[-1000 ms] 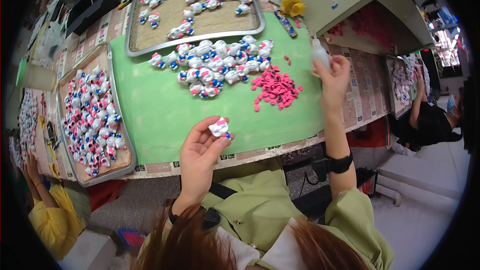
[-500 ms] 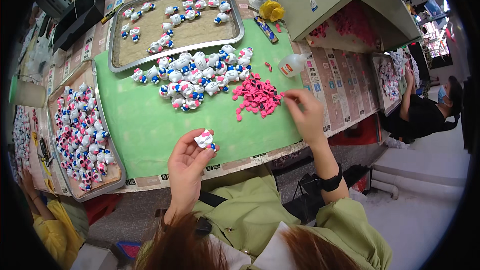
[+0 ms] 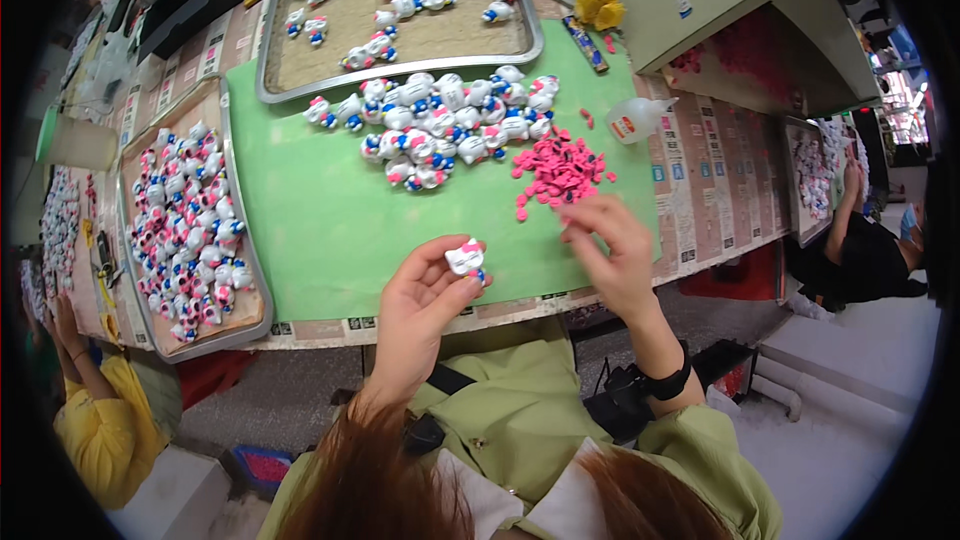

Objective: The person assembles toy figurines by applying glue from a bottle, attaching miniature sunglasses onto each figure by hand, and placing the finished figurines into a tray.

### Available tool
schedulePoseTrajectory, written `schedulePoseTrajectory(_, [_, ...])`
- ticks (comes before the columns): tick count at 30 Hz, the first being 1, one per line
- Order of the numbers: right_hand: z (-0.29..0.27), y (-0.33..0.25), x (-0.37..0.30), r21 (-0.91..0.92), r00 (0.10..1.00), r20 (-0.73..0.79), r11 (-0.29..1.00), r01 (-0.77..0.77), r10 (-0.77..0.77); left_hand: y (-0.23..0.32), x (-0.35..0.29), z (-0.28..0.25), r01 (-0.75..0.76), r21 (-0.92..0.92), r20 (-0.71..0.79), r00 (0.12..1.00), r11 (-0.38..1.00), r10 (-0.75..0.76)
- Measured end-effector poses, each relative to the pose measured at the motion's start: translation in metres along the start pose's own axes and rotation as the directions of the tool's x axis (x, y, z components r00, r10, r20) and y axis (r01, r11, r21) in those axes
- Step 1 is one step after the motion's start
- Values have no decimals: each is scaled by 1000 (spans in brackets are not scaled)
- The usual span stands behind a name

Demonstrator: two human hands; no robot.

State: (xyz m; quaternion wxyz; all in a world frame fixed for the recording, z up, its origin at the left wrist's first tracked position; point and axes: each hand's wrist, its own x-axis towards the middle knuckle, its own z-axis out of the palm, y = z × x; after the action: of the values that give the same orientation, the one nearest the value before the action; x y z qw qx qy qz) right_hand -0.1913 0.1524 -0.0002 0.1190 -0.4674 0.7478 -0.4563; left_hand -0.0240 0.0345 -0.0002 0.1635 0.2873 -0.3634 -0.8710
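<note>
In the fingers of my left hand (image 3: 425, 290) is a small white cat-like figurine (image 3: 465, 258) with pink and blue parts, its head upward. My right hand (image 3: 615, 250) is pinched at the near side of a heap of small pink pieces (image 3: 560, 168). A bit of pink shows at its fingertips, which looks like one of those pieces, partly hidden and blurred. To the left of this heap lies a larger pile of white, blue and pink figurines (image 3: 440, 120). Both hands are above the green mat (image 3: 310, 210), apart from each other.
A metal tray (image 3: 265, 80) with spaced figurines stands at the back. Another tray (image 3: 240, 240), heaped with figurines, is on the left. A squeeze bottle (image 3: 635, 120) and a grey box (image 3: 760, 10) stand at right. Other people sit on both sides.
My right hand has come from the right edge of the pink heap to its near side, closer to my left hand. The left hand keeps the figurine. The whole view has shifted.
</note>
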Motion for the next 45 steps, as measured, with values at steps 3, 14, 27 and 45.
schedulePoseTrajectory(3, [21,6,1,-216,976,78,952,215,-203,4,3,-1,-17,21,-28,999,1000,17])
schedulePoseTrajectory(14, [31,-13,-16,-329,992,-63,941,83,-109,1,-4,-10,-6,35,-72,997,999,9])
schedulePoseTrajectory(27, [33,-12,-13,-383,989,-3,914,135,-147,-4,-4,-10,22,15,16,1000,1000,-22])
schedulePoseTrajectory(45, [31,-40,-12,-155,904,183,897,413,-385,0,-10,-9,5,99,48,999,995,-9])
